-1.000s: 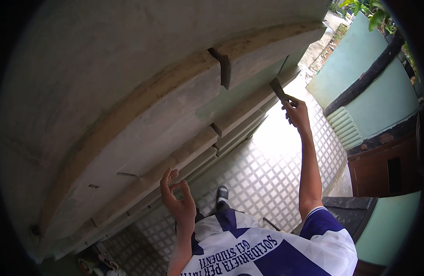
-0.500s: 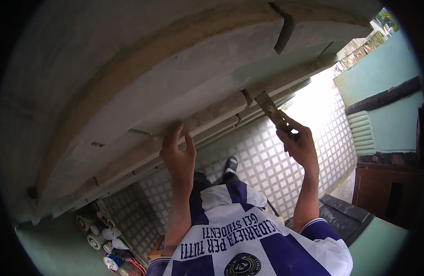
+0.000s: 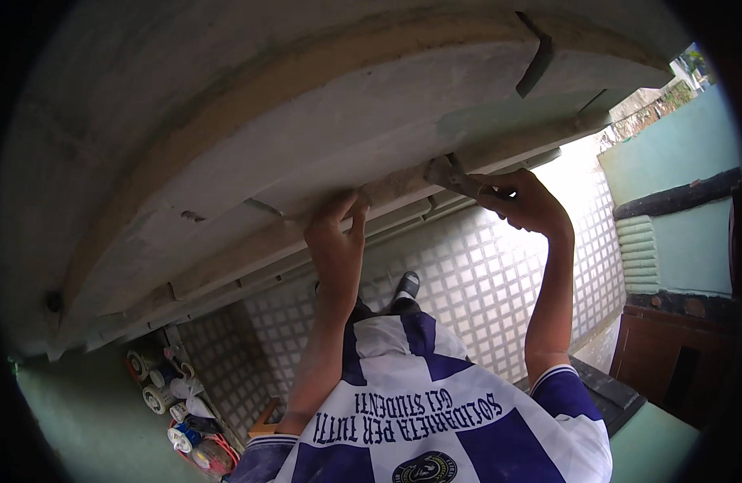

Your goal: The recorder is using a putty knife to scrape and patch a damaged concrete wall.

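My right hand (image 3: 533, 206) is closed round the handle of a putty knife (image 3: 450, 174). Its flat blade lies against the moulded ledge (image 3: 399, 187), beside a dark gap in it. My left hand (image 3: 335, 241) reaches up to the same ledge, left of the knife. Its fingers and thumb are apart and touch the edge; the fingertips are partly hidden there. Above the ledge, a pale plastered panel (image 3: 306, 137) with a tan curved border shows dark cracks and a small chipped spot.
Below lies a tiled floor (image 3: 500, 278), with my sandalled foot (image 3: 408, 283) on it. Rolls and containers (image 3: 157, 398) crowd the lower left. A dark bench-like surface (image 3: 608, 394) stands at the lower right, near a brown wooden panel (image 3: 661, 354) and a green wall (image 3: 677, 237).
The putty knife has come from hanging off the ledge to lying against it, its handle now more level. My left hand has shifted slightly right along the edge, and the view has tilted a little.
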`<move>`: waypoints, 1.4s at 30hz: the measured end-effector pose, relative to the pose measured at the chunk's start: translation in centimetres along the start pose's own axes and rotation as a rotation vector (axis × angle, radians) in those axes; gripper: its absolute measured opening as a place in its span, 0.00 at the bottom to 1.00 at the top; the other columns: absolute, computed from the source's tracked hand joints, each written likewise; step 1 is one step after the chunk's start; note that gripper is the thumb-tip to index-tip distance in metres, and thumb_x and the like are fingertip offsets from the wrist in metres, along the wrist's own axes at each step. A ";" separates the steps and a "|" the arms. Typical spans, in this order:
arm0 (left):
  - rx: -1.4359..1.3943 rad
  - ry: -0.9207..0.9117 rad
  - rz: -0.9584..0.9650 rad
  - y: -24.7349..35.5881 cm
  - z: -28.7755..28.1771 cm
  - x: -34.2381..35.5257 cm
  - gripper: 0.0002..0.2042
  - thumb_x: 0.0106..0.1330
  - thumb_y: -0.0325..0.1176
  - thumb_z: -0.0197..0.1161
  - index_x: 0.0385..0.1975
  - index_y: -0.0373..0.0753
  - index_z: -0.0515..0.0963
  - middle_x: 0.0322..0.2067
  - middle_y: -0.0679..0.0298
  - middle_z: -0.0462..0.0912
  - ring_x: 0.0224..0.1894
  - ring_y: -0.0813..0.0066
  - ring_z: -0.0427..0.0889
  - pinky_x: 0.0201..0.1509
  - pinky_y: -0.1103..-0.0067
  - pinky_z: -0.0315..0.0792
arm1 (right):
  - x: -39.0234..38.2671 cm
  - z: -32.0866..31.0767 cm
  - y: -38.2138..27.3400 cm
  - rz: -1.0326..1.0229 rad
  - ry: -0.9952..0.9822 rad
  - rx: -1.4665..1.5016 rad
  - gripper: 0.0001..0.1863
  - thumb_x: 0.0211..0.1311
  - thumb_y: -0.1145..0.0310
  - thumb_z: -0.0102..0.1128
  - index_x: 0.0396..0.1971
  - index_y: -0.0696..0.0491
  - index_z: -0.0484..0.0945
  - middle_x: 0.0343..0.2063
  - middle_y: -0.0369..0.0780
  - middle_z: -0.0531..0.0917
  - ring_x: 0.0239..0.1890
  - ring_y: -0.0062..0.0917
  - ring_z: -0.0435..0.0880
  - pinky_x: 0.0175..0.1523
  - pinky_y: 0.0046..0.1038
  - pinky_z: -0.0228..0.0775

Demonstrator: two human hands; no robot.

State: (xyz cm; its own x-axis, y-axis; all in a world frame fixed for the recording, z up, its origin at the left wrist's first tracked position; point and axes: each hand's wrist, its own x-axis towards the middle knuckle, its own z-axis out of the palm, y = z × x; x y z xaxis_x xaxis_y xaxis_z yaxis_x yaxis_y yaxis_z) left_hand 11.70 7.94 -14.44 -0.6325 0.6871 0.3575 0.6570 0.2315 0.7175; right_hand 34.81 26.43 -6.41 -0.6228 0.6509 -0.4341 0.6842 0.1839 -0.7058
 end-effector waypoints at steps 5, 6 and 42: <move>-0.183 0.018 -0.123 0.8 0.5 0.0 0.09 0.58 0.28 0.71 0.37 0.32 0.85 0.34 0.51 0.87 0.37 0.60 0.88 0.46 0.71 0.79 | 0.0 0.7 -0.1 -0.047 0.013 -0.067 0.21 0.64 0.64 0.64 0.57 0.52 0.80 0.17 0.33 0.77 0.19 0.13 0.68 0.26 0.23 0.62; -0.160 0.019 -0.121 0.8 0.5 0.0 0.10 0.59 0.28 0.70 0.38 0.32 0.86 0.33 0.52 0.88 0.37 0.64 0.89 0.47 0.74 0.78 | 0.1 1.4 0.2 -0.056 0.019 -0.024 0.21 0.64 0.64 0.64 0.56 0.51 0.80 0.17 0.34 0.77 0.20 0.13 0.69 0.27 0.23 0.63; -0.287 0.154 -0.114 1.7 0.0 0.4 0.10 0.62 0.27 0.66 0.43 0.38 0.80 0.36 0.63 0.85 0.34 0.78 0.83 0.27 0.83 0.72 | -1.9 18.5 -2.7 -0.025 0.357 0.608 0.25 0.68 0.67 0.61 0.62 0.59 0.72 0.17 0.33 0.77 0.20 0.11 0.72 0.25 0.19 0.64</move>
State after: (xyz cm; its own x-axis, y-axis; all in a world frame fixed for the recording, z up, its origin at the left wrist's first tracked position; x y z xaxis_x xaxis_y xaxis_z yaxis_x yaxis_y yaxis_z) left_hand 12.59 8.58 -13.12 -0.7644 0.5505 0.3356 0.4501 0.0829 0.8891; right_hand 27.10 11.05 -14.05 -0.4018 0.8728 -0.2770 0.2730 -0.1746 -0.9461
